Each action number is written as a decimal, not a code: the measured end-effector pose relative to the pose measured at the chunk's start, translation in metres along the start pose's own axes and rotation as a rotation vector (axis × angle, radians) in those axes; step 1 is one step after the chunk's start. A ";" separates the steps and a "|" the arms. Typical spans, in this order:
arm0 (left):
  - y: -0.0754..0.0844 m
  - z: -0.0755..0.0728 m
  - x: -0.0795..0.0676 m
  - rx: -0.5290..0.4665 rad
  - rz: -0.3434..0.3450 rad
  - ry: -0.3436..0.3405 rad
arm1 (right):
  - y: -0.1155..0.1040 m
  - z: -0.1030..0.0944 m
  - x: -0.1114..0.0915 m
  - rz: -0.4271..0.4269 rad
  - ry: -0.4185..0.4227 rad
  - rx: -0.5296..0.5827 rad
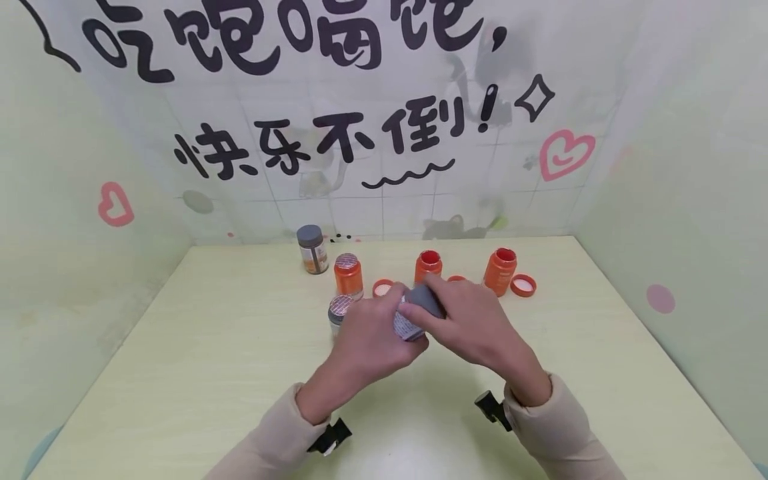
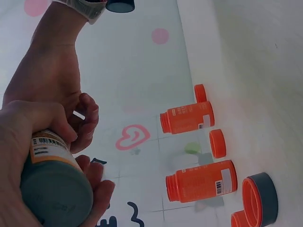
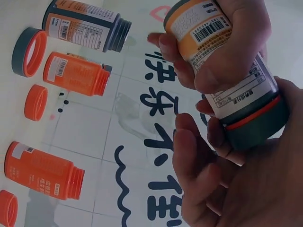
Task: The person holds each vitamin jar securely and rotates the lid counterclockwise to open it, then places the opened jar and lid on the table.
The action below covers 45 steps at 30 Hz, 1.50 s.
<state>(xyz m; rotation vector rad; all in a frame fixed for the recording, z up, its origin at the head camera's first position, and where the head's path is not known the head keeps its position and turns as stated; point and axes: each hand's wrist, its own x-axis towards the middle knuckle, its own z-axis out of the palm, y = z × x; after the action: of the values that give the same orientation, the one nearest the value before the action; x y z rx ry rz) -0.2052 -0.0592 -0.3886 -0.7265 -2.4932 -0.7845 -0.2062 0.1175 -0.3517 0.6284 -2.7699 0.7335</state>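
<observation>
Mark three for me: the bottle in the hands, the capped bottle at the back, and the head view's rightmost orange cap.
Held bottle (image 3: pixel 246 92), right wrist view: its white label.
Capped bottle (image 1: pixel 313 253), head view: front of its label.
Rightmost orange cap (image 1: pixel 523 285), head view: its pale inside.

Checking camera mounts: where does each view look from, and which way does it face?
Head: on the person's head, facing forward and down at the held bottle; the left hand, right hand and both sleeves show.
Left wrist: on that wrist, looking past the left hand toward the right hand and orange bottles; both hands show.
Right wrist: on that wrist, looking across at the left hand, lettered wall behind; both hands show.
Shared: both wrist views show the held bottle and an upturned grey cap.
</observation>
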 end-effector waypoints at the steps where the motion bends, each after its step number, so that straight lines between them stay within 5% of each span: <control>1: 0.002 0.002 0.000 0.052 0.010 0.002 | 0.000 0.001 0.000 0.028 0.010 -0.019; 7: 0.008 0.013 -0.005 0.377 0.053 0.088 | -0.002 0.009 0.001 0.253 0.004 -0.061; 11: 0.009 0.019 -0.005 0.481 0.105 0.201 | -0.001 0.013 0.001 0.287 0.067 -0.034; 18: 0.010 0.014 -0.005 0.444 0.126 0.269 | -0.001 0.026 0.003 0.105 0.333 0.121; 22: 0.008 0.009 -0.006 0.429 0.137 0.272 | -0.003 0.032 0.004 0.037 0.409 0.177; 31: 0.008 0.006 -0.011 0.389 0.115 0.221 | -0.004 0.039 0.004 0.008 0.427 0.229; 39: 0.013 -0.001 -0.011 0.262 0.102 0.174 | -0.001 0.035 0.002 -0.146 0.531 0.188; 45: 0.010 -0.002 -0.008 0.217 0.094 0.137 | 0.003 0.028 0.004 -0.151 0.412 0.146</control>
<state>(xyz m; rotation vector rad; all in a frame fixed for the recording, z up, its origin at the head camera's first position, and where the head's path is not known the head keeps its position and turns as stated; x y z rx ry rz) -0.1929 -0.0567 -0.3871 -0.6830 -2.3554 -0.5031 -0.2133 0.1041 -0.3755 0.6233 -2.2844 0.9189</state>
